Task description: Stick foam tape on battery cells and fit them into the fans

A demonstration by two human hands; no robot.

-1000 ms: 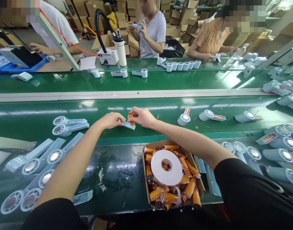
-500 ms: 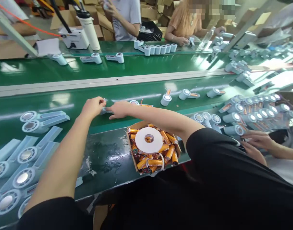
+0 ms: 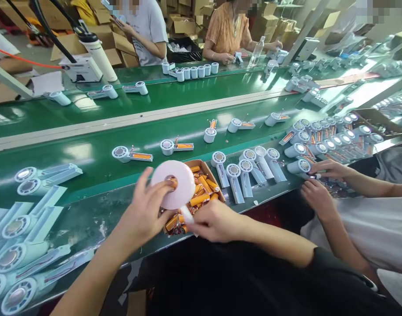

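Note:
My left hand [image 3: 151,206] grips a roll of white tape [image 3: 183,175], its fingertips in the core. My right hand [image 3: 217,219] pinches the loose end of the tape [image 3: 187,214] at the roll's lower right. Under both hands sits a cardboard box [image 3: 217,177] filled with orange cylindrical batteries [image 3: 201,199], partly hidden by the roll and my hands. Beyond the box, on the green belt, lies a light-blue handheld fan body [image 3: 121,153] with an orange battery in its handle. Another fan body [image 3: 167,146] of the same kind lies to its right.
Several fan bodies [image 3: 16,256] without batteries crowd the left. More fan bodies [image 3: 234,171] lie right of the box. A co-worker's hands [image 3: 319,188] handle a fan at the right. Two people sit across the belt [image 3: 89,171], near a white machine [image 3: 82,68].
My hands have come back from the fan on the belt to the box. The left took hold of the tape roll, and the right took its loose end. The view has shifted right.

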